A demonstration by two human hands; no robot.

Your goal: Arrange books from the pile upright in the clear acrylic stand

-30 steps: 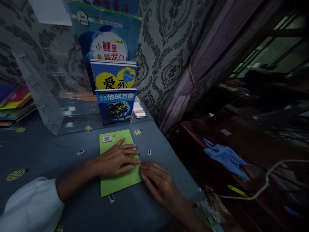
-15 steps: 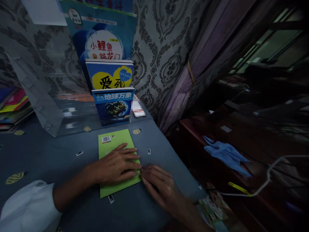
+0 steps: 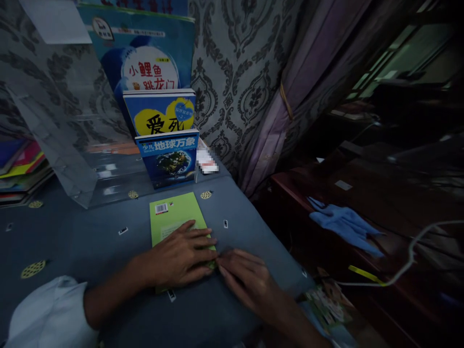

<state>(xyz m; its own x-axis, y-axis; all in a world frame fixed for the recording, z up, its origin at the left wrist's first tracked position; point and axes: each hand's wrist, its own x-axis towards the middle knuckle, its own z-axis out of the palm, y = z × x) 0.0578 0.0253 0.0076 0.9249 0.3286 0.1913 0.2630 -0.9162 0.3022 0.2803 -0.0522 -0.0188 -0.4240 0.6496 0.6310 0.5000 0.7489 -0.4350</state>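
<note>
Green and thin, a book lies flat on the table, near its right side and just in front of the books standing up. It has a little black-and-white barcode near the top. The left hand is pressed down on the lower part of it, palm down, with its fingers spread a bit wide. That arm has a pale sleeve. The right hand is at the right edge of the book, low down, with its fingers bunched close together. The tips touch near the edge, but I can't tell if they are pinching it.

The tablecloth is grey-blue with yellow pineapples on it. Behind the green book is a clear plastic rack. A blue book with the Earth on it stands in front, then one with a yellow heart, then a tall teal one. Over on the left is a pile of bright folders. Past the purple curtain, a blue rag lies on a dark red desk.
</note>
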